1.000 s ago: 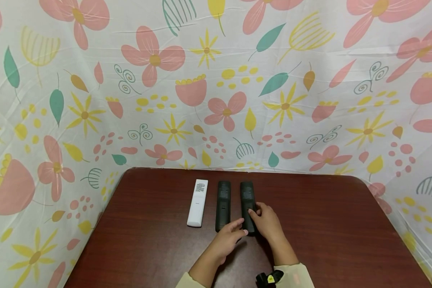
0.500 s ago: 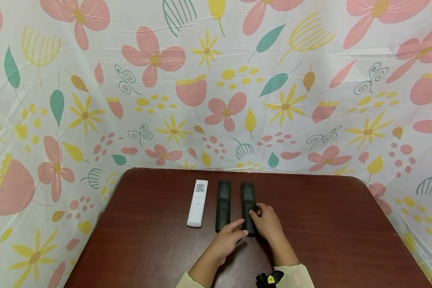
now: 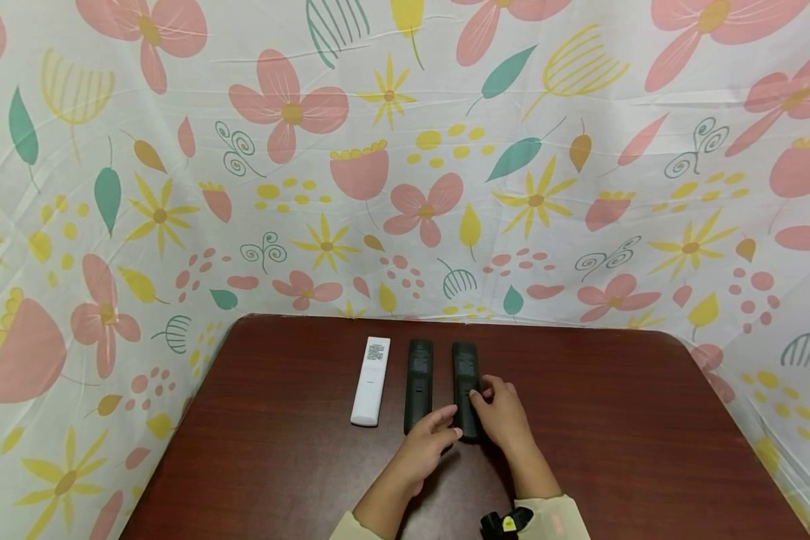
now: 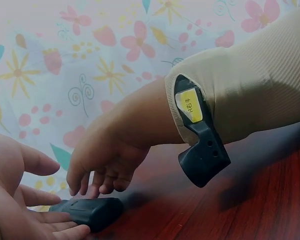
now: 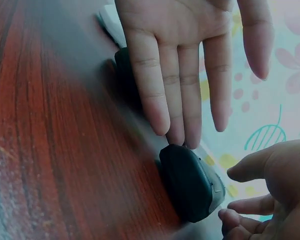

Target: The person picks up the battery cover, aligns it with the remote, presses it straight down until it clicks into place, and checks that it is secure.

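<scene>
Three remote controls lie in a row with their backs up: a white remote (image 3: 370,382), a middle black remote (image 3: 418,379) and a right-hand black remote (image 3: 466,367). Left of that last remote's near end, my left hand (image 3: 420,451) has its fingers extended; in the right wrist view their tips touch or almost touch the black remote (image 5: 187,182). My right hand (image 3: 505,421) is at its right side, fingers loosely bent. Its thumb (image 5: 250,167) is held off the remote's back in the right wrist view. Neither hand grips anything.
The remotes lie on a dark red-brown wooden table (image 3: 614,420). A floral cloth (image 3: 418,150) hangs behind the table and along both sides. A black wrist device (image 3: 506,521) with a yellow label sits at the right sleeve.
The right-hand black remote has shifted slightly right and towards me. My right thumb has drawn back a little to the right, and the left fingers have eased slightly leftward.
</scene>
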A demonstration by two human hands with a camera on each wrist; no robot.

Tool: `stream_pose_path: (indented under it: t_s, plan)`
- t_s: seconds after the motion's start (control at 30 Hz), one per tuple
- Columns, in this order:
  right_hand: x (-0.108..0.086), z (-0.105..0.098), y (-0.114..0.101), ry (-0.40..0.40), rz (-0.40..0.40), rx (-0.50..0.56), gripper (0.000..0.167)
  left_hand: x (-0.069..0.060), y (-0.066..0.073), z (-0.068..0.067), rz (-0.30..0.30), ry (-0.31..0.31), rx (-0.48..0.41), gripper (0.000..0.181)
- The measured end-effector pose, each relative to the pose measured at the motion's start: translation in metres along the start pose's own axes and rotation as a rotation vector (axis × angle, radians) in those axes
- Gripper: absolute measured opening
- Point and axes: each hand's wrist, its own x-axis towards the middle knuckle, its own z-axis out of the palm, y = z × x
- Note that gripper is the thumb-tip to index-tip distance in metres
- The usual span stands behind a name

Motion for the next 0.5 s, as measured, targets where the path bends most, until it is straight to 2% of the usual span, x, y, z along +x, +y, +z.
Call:
stream_pose_path:
  t_s: [0.27,0.5]
  plan:
    - [0.0029,-0.0013,-0.0038,0.034,-0.046,0.054,0.039,0.0006,0.0026,-0.0033,0.062,0.031,-0.034,0.051]
    - [0.0025,-0.0004,-0.005,0.041,-0.048,0.127,0.03,0.0025,0.0029,-0.0093,0.133,0.059,-0.094,0.046]
